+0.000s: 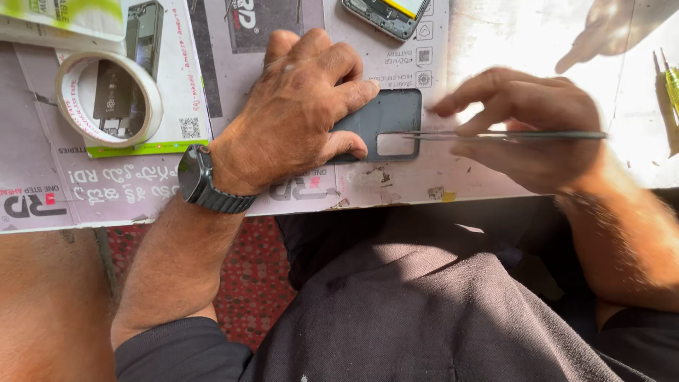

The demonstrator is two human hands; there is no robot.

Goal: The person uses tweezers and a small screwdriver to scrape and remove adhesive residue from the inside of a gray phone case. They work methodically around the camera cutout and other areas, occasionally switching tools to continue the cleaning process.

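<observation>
Strong sunlight from upper right overexposes the work surface [537,35]. The right hand [530,127] is motion-blurred, possibly moving; hard shadows fall below; left side sharp.

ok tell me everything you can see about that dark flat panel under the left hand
The dark panel is a thin, flat, grey-blue plate with rounded corners, plastic by the look of it, with a rectangular cutout near its lower right corner. It lies flat on the printed white work surface. The left hand presses down on it and hides its left part. The right hand holds slim metal tweezers whose tips reach over the cutout.
</observation>
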